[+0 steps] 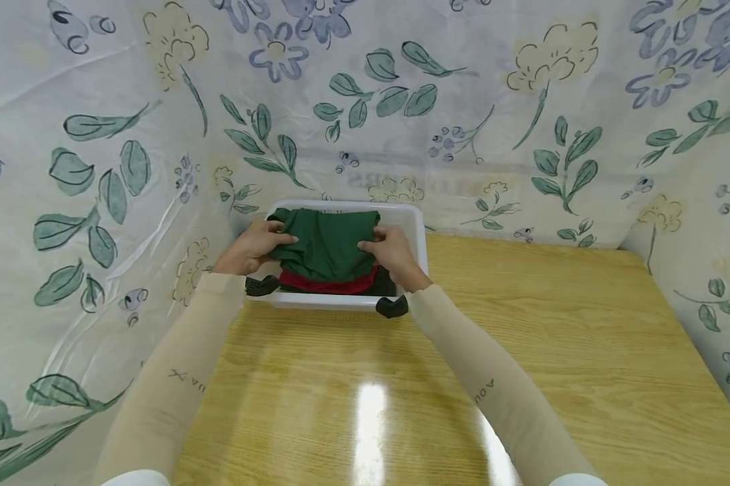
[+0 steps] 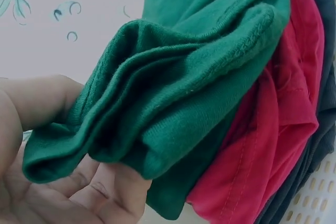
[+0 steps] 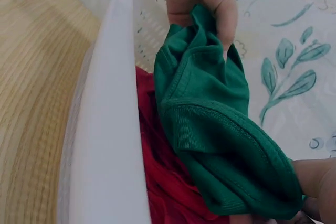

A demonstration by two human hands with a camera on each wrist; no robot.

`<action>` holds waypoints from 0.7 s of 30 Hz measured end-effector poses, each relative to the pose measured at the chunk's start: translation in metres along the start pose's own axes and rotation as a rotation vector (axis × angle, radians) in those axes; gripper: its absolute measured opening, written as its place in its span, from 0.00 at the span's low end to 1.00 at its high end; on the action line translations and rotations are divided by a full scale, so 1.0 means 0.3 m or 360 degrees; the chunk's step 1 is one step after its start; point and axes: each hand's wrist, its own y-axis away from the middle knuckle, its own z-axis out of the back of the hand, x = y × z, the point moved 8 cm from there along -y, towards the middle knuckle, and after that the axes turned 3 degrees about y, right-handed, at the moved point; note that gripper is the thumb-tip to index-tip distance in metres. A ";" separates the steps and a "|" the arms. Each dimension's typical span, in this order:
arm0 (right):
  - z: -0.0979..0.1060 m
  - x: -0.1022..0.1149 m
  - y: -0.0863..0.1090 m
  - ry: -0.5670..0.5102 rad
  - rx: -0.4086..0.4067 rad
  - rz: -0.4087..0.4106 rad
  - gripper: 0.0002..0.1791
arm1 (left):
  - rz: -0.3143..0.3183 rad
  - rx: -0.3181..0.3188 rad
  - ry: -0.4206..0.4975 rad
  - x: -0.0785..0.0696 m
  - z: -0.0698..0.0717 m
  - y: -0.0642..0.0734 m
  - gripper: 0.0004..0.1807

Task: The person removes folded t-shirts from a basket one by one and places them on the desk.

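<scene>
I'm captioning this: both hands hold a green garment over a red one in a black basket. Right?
The basket is white, not black, as the head view shows. The left hand and right hand do hold the green garment over the red one.

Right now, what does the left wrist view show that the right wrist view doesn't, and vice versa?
Only left wrist: the dark grey fabric next to the red.
Only right wrist: the yellowish wood-grain tabletop and the right hand.
Both: the soft green fabric, the left hand gripping it, the bright red fabric, the white slotted basket and the floral-print backdrop sheet.
</scene>
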 end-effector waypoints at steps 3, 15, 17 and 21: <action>0.009 0.019 0.007 0.0044 -0.0009 0.0057 0.34 | -0.0030 0.0008 0.0031 -0.006 -0.001 0.005 0.41; 0.099 0.057 0.033 0.0151 -0.0040 0.0178 0.30 | -0.0159 -0.0026 -0.0105 -0.065 -0.048 0.032 0.41; 0.114 0.062 0.041 0.0132 -0.0034 0.0198 0.29 | -0.0181 -0.0054 -0.0192 -0.076 -0.055 0.042 0.41; 0.146 0.073 0.056 0.0115 -0.0031 0.0239 0.26 | -0.0226 -0.0078 -0.0278 -0.099 -0.077 0.055 0.41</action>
